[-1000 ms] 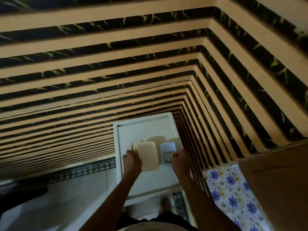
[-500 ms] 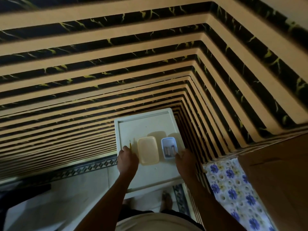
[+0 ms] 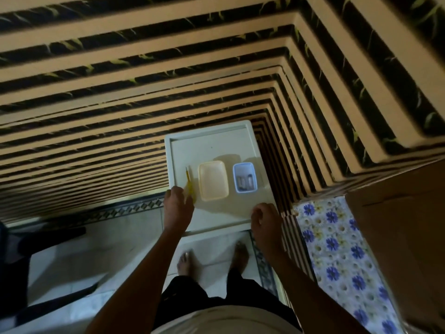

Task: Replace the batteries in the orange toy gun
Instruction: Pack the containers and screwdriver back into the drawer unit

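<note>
No orange toy gun shows in the head view. A small white table (image 3: pixel 212 145) stands below me. On it lie a thin yellow screwdriver (image 3: pixel 188 176), an empty yellow tub (image 3: pixel 213 180) and a small blue tub (image 3: pixel 244 177) with batteries (image 3: pixel 244 183) inside. My left hand (image 3: pixel 178 204) is at the table's near left edge, fingers curled against the screwdriver's handle; whether it grips the handle is unclear. My right hand (image 3: pixel 266 219) hovers over the near right corner, loosely curled and holding nothing.
A brown cardboard box (image 3: pixel 397 237) stands at the right on a blue-flowered cloth (image 3: pixel 337 249). Striped black-and-tan walls surround the table. My bare feet (image 3: pixel 185 261) stand on pale floor tiles. A dark object (image 3: pixel 14 261) is at the far left.
My right hand has drawn back from the blue tub to the table's near corner. My left hand has slid back, uncovering the screwdriver's handle. The view has pulled away from the table.
</note>
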{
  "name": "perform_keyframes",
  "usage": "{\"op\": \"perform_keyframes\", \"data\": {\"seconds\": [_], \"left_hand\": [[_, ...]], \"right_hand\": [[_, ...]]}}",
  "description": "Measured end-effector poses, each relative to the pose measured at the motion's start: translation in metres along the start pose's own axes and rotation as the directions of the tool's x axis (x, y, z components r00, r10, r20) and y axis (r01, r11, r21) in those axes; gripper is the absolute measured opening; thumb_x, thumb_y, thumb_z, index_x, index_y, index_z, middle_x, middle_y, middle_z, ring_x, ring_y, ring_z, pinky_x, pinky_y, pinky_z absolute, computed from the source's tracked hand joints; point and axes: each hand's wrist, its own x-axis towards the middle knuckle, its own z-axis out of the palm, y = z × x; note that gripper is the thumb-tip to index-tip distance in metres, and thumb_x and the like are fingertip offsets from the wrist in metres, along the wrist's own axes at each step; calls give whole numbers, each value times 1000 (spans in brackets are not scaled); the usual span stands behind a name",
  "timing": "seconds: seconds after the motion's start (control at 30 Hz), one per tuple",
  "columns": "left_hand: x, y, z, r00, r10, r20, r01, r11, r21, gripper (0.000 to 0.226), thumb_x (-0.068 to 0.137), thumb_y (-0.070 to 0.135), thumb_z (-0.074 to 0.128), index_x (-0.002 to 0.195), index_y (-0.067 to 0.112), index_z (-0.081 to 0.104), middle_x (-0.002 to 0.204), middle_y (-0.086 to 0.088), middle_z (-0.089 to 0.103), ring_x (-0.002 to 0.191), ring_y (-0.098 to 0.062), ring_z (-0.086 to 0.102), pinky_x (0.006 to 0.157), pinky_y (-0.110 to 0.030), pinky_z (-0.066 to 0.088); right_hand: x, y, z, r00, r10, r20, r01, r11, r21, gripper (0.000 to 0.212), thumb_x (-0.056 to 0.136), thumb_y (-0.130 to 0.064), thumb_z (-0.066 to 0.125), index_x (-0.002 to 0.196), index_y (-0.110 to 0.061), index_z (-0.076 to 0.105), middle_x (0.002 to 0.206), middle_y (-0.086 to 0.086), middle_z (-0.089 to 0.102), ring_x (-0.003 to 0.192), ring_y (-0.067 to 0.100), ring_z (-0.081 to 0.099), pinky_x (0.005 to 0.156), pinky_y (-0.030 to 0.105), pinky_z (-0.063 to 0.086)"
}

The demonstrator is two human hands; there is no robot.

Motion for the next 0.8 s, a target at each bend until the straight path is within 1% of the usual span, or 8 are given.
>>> {"op": "perform_keyframes", "data": {"seconds": [0.1, 0.27, 0.37, 0.43, 0.5, 0.57, 0.67, 0.8], "left_hand": [[-26, -16, -5, 987, 160, 12, -160, 987, 28, 23, 88, 11, 73, 106, 4, 61, 103, -14, 58, 93, -27, 52, 76, -36, 45], [-60, -43, -13, 911, 389, 134, -396, 918, 26, 28, 89, 12, 71, 115, 4, 63, 116, -11, 58, 105, -32, 59, 90, -43, 56], [-78, -69, -12, 828, 518, 213, -536, 843, 34, 41, 89, 21, 69, 124, 2, 63, 136, -13, 56, 123, -35, 54, 105, -47, 50], [-83, -88, -5, 757, 608, 241, -638, 767, 66, 52, 90, 24, 73, 134, 0, 60, 149, -16, 51, 134, -38, 49, 114, -47, 43], [-83, -96, -2, 707, 666, 238, -696, 714, 72, 53, 93, 20, 73, 139, -1, 58, 154, -20, 47, 139, -41, 46, 115, -52, 41], [-79, -100, 2, 688, 698, 200, -720, 690, 72, 43, 95, 14, 69, 134, -1, 62, 153, -21, 49, 139, -42, 47, 111, -56, 44], [-78, -104, 7, 672, 726, 147, -740, 667, 86, 37, 95, 9, 69, 131, -1, 65, 151, -22, 51, 138, -41, 49, 111, -56, 45], [-80, -109, 15, 677, 726, 118, -735, 671, 94, 38, 98, 11, 64, 135, 1, 63, 154, -19, 48, 141, -37, 46, 114, -52, 41]], "right_hand": [[-19, 3, 3, 1000, -30, 4, 30, 999, -20, 8, 94, 0, 62, 89, -7, 63, 88, 6, 57, 80, 22, 57, 71, 30, 45], [-64, 9, 15, 996, -80, -27, 77, 992, -102, 10, 93, -3, 62, 84, -6, 60, 85, 8, 55, 77, 15, 48, 72, 20, 36], [-93, 22, 35, 985, -105, 136, 135, 961, -241, 11, 92, -14, 52, 84, -8, 58, 87, 8, 55, 81, 24, 55, 73, 31, 46], [-105, 33, 52, 945, -31, 324, 159, 913, -377, 16, 90, -15, 57, 100, -4, 65, 107, 15, 64, 105, 34, 63, 85, 45, 54], [-110, 35, 64, 863, 118, 491, 152, 867, -474, 38, 94, -18, 60, 130, -5, 58, 138, 15, 56, 134, 33, 50, 104, 44, 48], [-109, 41, 77, 802, 217, 556, 140, 838, -528, 50, 97, -24, 59, 143, -7, 47, 148, 13, 48, 141, 32, 42, 108, 43, 46], [-106, 58, 103, 779, 188, 598, 231, 800, -553, 62, 96, -32, 60, 149, -9, 38, 158, 10, 38, 145, 35, 38, 116, 49, 39], [-93, 76, 137, 726, 220, 651, 278, 773, -571, 73, 100, -30, 54, 161, -12, 19, 171, 2, 9, 155, 35, 18, 122, 56, 27]]}}
